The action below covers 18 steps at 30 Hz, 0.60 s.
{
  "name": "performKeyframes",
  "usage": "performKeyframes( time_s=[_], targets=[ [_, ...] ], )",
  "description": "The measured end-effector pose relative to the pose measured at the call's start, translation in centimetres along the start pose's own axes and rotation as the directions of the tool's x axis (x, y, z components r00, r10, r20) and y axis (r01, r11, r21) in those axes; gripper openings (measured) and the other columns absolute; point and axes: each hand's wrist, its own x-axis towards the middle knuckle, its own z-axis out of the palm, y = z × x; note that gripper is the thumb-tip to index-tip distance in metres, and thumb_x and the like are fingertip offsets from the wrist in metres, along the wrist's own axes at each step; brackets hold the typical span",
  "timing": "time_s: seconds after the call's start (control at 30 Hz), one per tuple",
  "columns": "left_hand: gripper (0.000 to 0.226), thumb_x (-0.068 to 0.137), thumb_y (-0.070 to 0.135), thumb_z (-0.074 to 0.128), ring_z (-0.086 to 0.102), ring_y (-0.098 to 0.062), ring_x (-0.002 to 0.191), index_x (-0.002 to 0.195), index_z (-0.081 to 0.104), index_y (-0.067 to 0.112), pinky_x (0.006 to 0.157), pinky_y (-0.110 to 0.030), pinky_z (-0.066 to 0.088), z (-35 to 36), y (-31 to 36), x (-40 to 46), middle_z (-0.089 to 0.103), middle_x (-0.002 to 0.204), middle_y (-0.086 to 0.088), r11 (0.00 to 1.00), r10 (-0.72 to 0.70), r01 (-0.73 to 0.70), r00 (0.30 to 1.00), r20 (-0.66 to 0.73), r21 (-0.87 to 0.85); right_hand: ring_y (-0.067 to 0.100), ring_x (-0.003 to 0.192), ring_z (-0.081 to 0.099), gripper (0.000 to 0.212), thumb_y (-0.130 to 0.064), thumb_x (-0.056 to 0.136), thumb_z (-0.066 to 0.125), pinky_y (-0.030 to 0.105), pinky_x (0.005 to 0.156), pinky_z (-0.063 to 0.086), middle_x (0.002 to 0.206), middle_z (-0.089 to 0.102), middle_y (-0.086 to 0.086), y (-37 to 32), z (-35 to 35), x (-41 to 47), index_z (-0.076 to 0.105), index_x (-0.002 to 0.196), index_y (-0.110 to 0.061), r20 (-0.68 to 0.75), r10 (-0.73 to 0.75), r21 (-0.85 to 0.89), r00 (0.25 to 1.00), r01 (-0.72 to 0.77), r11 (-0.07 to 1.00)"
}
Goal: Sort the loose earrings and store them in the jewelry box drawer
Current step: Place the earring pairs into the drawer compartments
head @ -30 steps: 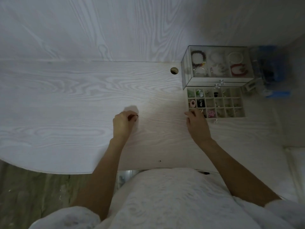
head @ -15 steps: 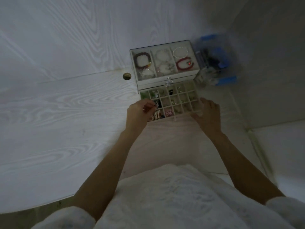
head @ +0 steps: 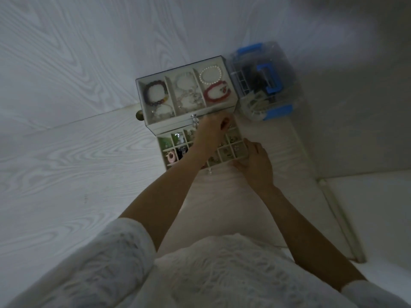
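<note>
Head view, dim light, wide-angle distortion. Pale wood-grain surface with a glass-topped jewelry box at its far right, set against the wall. Under the clear lid: three compartments holding bracelets — a dark multicoloured bead one on the left, pale ones in the middle, a white bead ring and a red one on the right. Just beside the box on its right, a clear plastic case with blue latches.

The drawer is pulled out toward the person, a grid of small cells, most with small earrings in them; a pink ring-shaped piece sits in a front-left cell.

Left hand reaches across the drawer to its far right cells, close under the box front. Grip narrow, fingertips pinched together; a small dark item seems held there, too blurred to identify.

Right hand rests at the drawer's front right corner, fingers curled against the rim, touching it. Whether it clamps the rim or only rests against it, I cannot tell.

White textured sleeves and garment fill the lower view.
</note>
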Motion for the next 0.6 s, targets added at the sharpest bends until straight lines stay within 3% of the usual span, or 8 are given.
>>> performKeyframes(
  time_s=[0.23,0.43,0.6],
  targets=[
    [0.024,0.082,-0.002,0.058,0.067,-0.031,0.081,0.102,0.069,0.004,0.075,-0.036,0.053,1.8,-1.1,1.5,0.072,0.093,-0.018,0.997,-0.028,0.024,0.998,0.056,0.074,0.032,0.116,0.044,0.071,-0.028,0.081,0.070,0.038,0.092,0.041,0.133,0.045,0.016,-0.2,-0.3,-0.1,0.034,0.140,-0.010,-0.002,0.013,0.030,1.000,-0.013,0.999],
    [0.029,0.082,-0.001,0.056,0.065,-0.033,0.087,0.110,0.064,0.004,0.077,-0.044,0.055,1.5,-2.4,0.1,0.069,0.099,-0.019,0.995,0.083,-0.089,0.987,0.138,0.038,0.031,0.115,0.043,0.071,-0.028,0.082,0.068,0.038,0.090,0.041,0.133,0.043,0.015,-0.5,-0.5,-0.1,0.032,0.141,-0.012,0.022,0.029,0.024,0.999,-0.030,0.999],
    [0.019,0.089,0.015,0.056,0.063,-0.026,0.083,0.105,0.065,0.010,0.068,-0.035,0.053,-1.2,-2.6,-4.6,0.069,0.094,-0.010,0.974,0.202,-0.212,0.972,0.118,0.080,0.027,0.115,0.045,0.068,-0.028,0.085,0.066,0.036,0.092,0.041,0.133,0.044,0.014,-0.6,-0.4,-1.0,0.031,0.141,-0.012,-0.009,0.063,0.091,0.998,-0.062,0.994]
  ],
)
